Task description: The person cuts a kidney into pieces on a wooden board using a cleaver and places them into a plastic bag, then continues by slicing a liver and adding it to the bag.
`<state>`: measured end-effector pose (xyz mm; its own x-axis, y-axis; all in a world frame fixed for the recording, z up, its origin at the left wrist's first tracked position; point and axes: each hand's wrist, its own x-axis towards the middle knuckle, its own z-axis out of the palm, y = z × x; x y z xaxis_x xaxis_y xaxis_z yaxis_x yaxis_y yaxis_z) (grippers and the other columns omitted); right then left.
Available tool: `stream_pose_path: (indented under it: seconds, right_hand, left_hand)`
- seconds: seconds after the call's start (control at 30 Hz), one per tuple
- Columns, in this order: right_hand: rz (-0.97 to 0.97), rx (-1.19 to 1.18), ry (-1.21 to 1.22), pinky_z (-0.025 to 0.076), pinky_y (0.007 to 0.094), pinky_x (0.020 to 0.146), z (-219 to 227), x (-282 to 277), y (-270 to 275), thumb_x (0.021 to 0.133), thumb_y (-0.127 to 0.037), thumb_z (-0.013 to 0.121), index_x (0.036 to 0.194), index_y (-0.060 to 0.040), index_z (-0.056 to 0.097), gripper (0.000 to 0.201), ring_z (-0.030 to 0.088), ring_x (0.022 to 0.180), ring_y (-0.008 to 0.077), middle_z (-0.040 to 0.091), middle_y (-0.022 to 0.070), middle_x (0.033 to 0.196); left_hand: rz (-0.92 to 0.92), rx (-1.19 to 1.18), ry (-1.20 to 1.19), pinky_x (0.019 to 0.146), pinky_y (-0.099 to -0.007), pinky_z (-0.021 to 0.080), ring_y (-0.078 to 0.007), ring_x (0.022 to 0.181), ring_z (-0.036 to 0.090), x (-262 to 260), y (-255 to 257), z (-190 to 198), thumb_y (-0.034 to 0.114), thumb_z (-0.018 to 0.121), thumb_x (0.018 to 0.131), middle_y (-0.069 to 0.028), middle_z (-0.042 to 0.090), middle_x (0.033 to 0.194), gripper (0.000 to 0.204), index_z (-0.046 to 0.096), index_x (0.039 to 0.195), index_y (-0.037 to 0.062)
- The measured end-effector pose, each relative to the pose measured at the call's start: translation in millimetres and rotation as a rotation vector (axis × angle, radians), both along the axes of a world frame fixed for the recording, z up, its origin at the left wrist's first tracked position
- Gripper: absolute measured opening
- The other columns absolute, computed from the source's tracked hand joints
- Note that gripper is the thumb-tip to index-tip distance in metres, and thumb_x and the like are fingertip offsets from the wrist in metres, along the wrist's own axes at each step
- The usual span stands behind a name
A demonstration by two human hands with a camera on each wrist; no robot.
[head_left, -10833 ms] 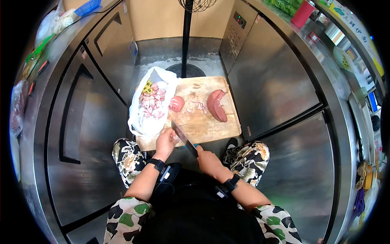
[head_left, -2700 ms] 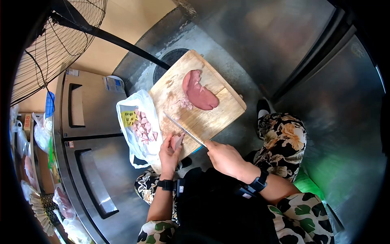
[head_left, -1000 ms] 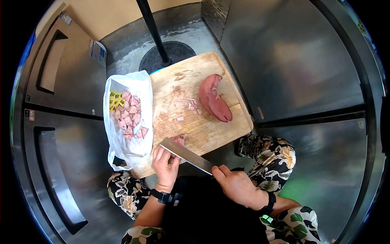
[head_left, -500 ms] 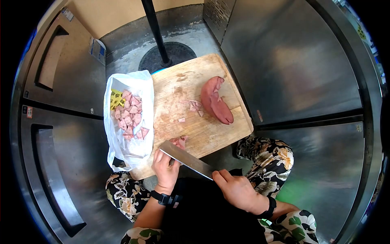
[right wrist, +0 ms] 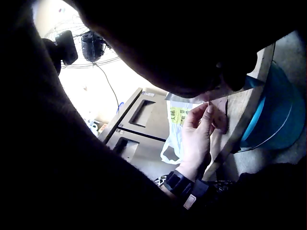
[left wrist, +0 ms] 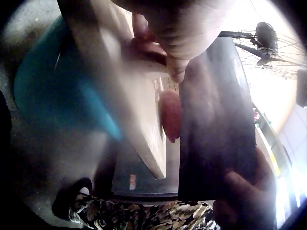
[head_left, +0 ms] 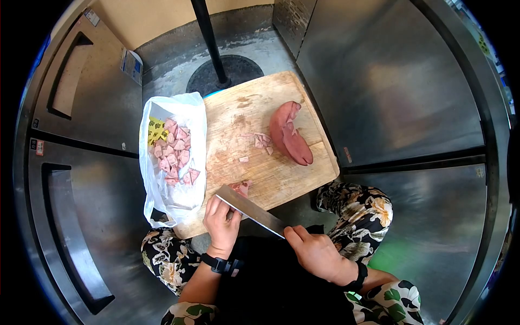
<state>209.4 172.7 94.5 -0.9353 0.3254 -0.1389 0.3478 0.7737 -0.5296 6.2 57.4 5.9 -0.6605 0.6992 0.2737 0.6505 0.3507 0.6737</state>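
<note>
My right hand [head_left: 319, 254] grips the handle of a cleaver [head_left: 252, 210], its broad blade slanting up and left over the near edge of the wooden cutting board [head_left: 271, 189]. At the blade's far end, my left hand [head_left: 221, 225] has its fingers curled; the right wrist view shows thumb and forefinger pinched together by the blade. A small piece of meat [head_left: 241, 188] shows just beyond the blade, partly hidden, and in the left wrist view meat [left wrist: 148, 48] lies under the left fingers. A large smooth piece of meat [head_left: 290, 138] rests at the board's right, beside pale trimmings [head_left: 262, 142].
An open white plastic bag [head_left: 187, 197] of cut meat chunks [head_left: 172, 154] and a yellow printed label stands along the board's left side. Beneath the board is a teal bucket [right wrist: 278, 105]. Steel cabinets [head_left: 390, 97] flank both sides; a black fan pole [head_left: 210, 43] rises behind.
The small meat piece has gone from beside the bag to the near edge by my left hand. The cleaver has come down across it. Over the last second both hands stay nearly still.
</note>
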Motion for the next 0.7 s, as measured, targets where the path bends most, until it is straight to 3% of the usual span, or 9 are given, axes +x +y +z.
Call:
stream_pose_path:
  seconds: [0.4,0.7]
  right_hand:
    - [-0.005,-0.002,-0.038,0.051,0.0354,0.044,-11.7,-7.6,-2.1,0.079,-0.004,0.054,0.1,-0.0034,0.046,0.022,0.061,0.051,0.0254,0.055,0.0102,0.081]
    - [-0.028,0.129,-0.04,0.05,0.0316,0.042,-17.7,-14.8,-11.2,0.08,-0.005,0.055,0.096,-0.0036,0.046,0.018,0.061,0.049,0.0223,0.055,0.0084,0.077]
  left_hand:
    - [0.007,-0.005,-0.035,0.079,-0.0383,0.049,-0.0313,0.092,0.059,0.9,4.7,4.9,0.001,0.075,0.063,-0.0089,0.062,0.094,0.031,0.065,0.092,0.0039]
    - [0.021,0.001,-0.012,0.077,-0.0384,0.048,-0.0315,0.089,0.059,-0.2,4.8,3.0,0.002,0.074,0.064,-0.0088,0.061,0.09,0.027,0.064,0.089,0.0043]
